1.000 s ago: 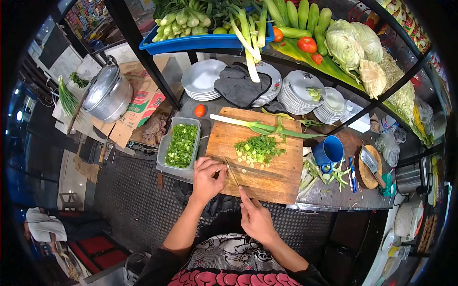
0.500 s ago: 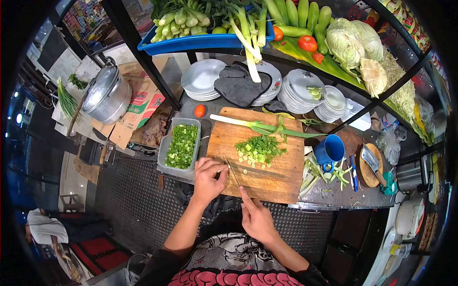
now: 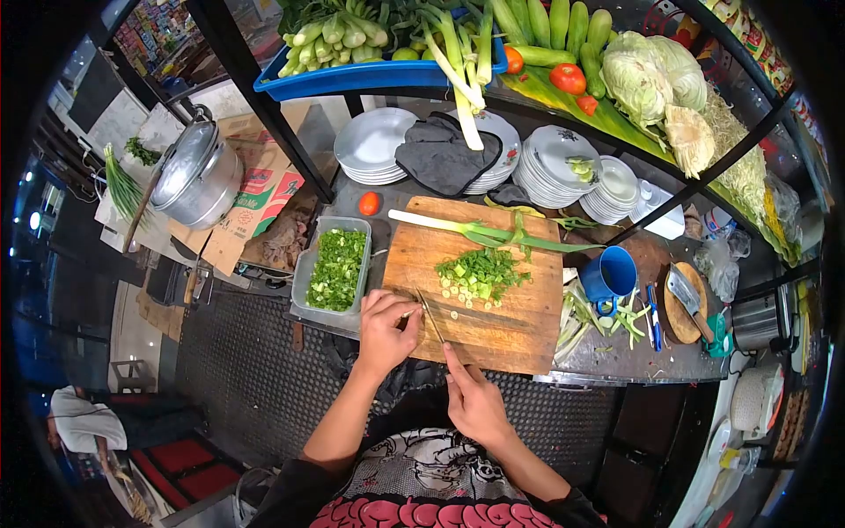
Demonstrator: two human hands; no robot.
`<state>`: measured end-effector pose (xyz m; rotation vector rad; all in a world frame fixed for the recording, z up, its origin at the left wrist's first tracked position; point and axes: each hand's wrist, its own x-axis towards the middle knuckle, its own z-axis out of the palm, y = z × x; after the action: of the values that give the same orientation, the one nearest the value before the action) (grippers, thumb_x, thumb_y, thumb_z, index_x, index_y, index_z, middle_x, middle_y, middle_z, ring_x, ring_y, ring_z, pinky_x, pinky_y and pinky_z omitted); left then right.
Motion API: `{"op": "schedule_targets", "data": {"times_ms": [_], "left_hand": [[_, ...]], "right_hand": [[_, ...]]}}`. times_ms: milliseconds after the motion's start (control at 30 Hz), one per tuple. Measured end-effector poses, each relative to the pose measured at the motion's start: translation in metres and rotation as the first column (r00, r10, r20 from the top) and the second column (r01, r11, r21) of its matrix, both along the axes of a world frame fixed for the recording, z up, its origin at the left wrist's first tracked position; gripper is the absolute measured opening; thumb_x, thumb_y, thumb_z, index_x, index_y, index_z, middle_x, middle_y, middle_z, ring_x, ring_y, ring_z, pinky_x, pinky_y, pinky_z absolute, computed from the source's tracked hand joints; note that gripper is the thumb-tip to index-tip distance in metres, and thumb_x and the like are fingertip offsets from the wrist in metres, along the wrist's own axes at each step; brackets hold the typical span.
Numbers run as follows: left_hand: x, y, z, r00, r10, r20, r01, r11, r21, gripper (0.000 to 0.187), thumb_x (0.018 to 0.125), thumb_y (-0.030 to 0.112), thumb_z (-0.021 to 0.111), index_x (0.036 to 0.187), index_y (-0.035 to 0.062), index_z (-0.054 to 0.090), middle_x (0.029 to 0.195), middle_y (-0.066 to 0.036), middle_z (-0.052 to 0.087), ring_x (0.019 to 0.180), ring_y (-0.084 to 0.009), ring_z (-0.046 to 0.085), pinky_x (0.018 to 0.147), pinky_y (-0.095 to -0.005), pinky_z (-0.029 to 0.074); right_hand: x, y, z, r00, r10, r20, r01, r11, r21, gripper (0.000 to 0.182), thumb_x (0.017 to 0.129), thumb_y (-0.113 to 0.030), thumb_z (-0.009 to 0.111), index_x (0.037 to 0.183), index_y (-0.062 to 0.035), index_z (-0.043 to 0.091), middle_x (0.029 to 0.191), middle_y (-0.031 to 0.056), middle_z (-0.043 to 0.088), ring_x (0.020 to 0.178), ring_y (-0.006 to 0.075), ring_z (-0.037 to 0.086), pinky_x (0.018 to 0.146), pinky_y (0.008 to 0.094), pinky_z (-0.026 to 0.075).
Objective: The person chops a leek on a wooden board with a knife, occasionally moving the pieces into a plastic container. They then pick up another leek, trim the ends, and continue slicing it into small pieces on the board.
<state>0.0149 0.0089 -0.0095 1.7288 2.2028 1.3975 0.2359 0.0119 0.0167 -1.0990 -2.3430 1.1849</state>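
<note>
On the near left part of the wooden cutting board [image 3: 519, 339], my left hand [image 3: 387, 327] is closed in a pinch on something small and pale that I cannot make out. My right hand [image 3: 473, 400] grips a knife [image 3: 430, 315], its blade angled up and left beside the left fingertips. Chopped greens [image 3: 486, 271] and small pale slices [image 3: 454, 314] lie on the board beyond the blade. A long leek [image 3: 440, 223] lies across the board's far edge. Left of the board stands a clear container [image 3: 302, 280] of chopped greens.
Stacked plates [image 3: 374, 145] and a tomato [image 3: 370, 203] sit behind the board. To the right are a blue mug [image 3: 607, 275], green trimmings [image 3: 574, 324] and a cleaver [image 3: 684, 292] on a round board. A metal pot [image 3: 211, 176] stands left; a person [image 3: 86, 421] is at lower left.
The knife blade has shifted very slightly near the left fingertips. Both hands stay in nearly the same place.
</note>
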Motion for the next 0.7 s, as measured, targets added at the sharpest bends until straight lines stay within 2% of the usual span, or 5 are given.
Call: {"op": "schedule_targets", "data": {"times_ms": [167,267,433,567,700], "left_hand": [[0.000,0.000,0.001,1.000,-0.012,-0.003,0.012,1.000,0.004,0.009,0.080,0.002,0.084,0.087,0.0057,0.081,0.089,-0.006,0.077,0.093,-0.0268,0.066,0.088,-0.0394,0.048],[0.000,0.000,0.001,1.000,-0.011,-0.028,0.011,1.000,0.000,0.008,0.080,0.002,0.083,0.087,0.0051,0.081,0.090,-0.006,0.077,0.093,-0.0274,0.066,0.088,-0.0398,0.048],[0.001,0.000,0.003,0.999,-0.006,-0.045,0.006,1.000,-0.006,0.009,0.080,0.003,0.082,0.089,0.0060,0.082,0.090,-0.005,0.077,0.096,-0.0281,0.065,0.088,-0.0397,0.047],[0.003,0.000,0.004,1.000,0.002,-0.028,-0.003,1.000,-0.005,0.009,0.081,0.003,0.081,0.089,0.0060,0.082,0.090,-0.005,0.077,0.096,-0.0281,0.065,0.088,-0.0399,0.048],[0.001,0.000,0.001,1.000,-0.002,-0.017,0.003,1.000,0.014,0.009,0.081,0.003,0.081,0.090,0.0056,0.082,0.091,-0.005,0.077,0.095,-0.0285,0.066,0.088,-0.0402,0.049]], "right_hand": [[0.000,0.000,0.005,0.998,0.018,0.062,-0.018,1.000,0.011,0.065,0.101,-0.007,0.059,0.163,-0.0145,0.044,0.119,0.0320,0.069,0.083,0.0488,0.072,0.075,0.0520,0.060],[-0.007,0.001,0.006,0.999,0.010,0.045,-0.014,0.996,0.092,0.065,0.100,-0.007,0.060,0.163,-0.0134,0.045,0.116,0.0313,0.070,0.080,0.0479,0.072,0.073,0.0514,0.061],[-0.014,0.002,0.009,0.992,0.008,0.128,-0.026,0.990,0.140,0.066,0.098,-0.007,0.061,0.162,-0.0134,0.045,0.103,0.0287,0.071,0.075,0.0464,0.071,0.070,0.0507,0.061],[0.017,-0.014,0.009,0.991,0.002,0.133,-0.024,0.986,0.162,0.066,0.098,-0.007,0.061,0.162,-0.0130,0.046,0.089,0.0260,0.068,0.068,0.0431,0.068,0.066,0.0500,0.059],[0.051,-0.025,0.024,0.999,-0.031,0.017,0.032,0.999,-0.009,0.060,0.098,-0.003,0.062,0.158,-0.0115,0.054,0.076,0.0200,0.059,0.060,0.0359,0.061,0.060,0.0462,0.052]]}}
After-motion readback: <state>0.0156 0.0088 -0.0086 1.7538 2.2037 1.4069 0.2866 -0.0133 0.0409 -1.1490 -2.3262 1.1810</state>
